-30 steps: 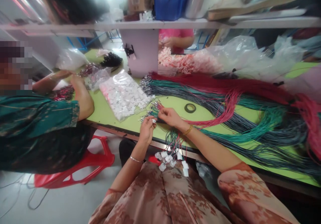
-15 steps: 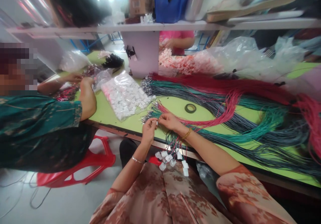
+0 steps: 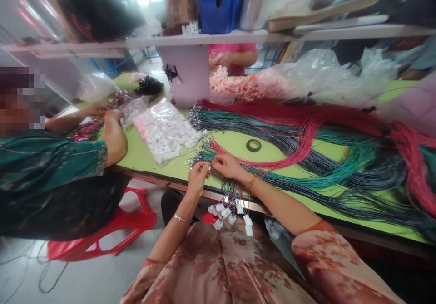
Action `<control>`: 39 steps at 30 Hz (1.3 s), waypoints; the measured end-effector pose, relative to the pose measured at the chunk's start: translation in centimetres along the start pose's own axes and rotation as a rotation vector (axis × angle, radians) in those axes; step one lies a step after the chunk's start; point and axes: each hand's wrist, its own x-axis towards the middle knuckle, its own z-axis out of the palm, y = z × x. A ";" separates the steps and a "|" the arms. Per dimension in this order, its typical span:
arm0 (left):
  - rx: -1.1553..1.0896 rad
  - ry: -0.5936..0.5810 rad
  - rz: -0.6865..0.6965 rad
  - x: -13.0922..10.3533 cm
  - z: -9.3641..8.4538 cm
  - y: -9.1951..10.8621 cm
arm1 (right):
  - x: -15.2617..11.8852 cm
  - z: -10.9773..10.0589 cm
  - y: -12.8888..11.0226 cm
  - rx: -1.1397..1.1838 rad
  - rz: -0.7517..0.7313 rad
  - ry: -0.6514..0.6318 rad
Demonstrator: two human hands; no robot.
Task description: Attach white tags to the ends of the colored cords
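My left hand (image 3: pixel 198 177) pinches a small white connector (image 3: pixel 209 168) above the table's front edge. Close on its right, my right hand (image 3: pixel 225 165) is closed, its fingertips together near the connector; what they grip is too small to make out. Beyond my hands lie the metal-tipped ends of red wires (image 3: pixel 265 162) and green wires (image 3: pixel 306 183). Wires with white connectors (image 3: pixel 225 212) on their ends hang over the edge toward my lap. A clear bag of white connectors (image 3: pixel 166 134) rests behind my left hand.
A black tape roll (image 3: pixel 254 145) lies on the green table (image 3: pixel 235 139). At the left, a person in a green sleeve (image 3: pixel 54 159) sits on a red stool (image 3: pixel 136 218). A shelf (image 3: pixel 143 43) with a blue bin (image 3: pixel 220 13) crosses behind; another person in pink is beyond.
The whole view has shifted slightly, so most things appear a little farther left. My hands stay close together at the small white connector.
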 end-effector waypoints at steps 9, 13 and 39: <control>0.046 0.047 0.034 -0.2 0.6 0.0 | 0.1 -0.3 0.1 -0.087 -0.021 -0.045; 0.008 0.018 0.018 -0.1 0.5 0.1 | 0.2 -1.3 -0.3 -0.131 -0.096 -0.096; 1.323 -0.550 0.266 3.6 -1.3 7.5 | -2.8 -11.1 1.1 0.074 -0.013 0.285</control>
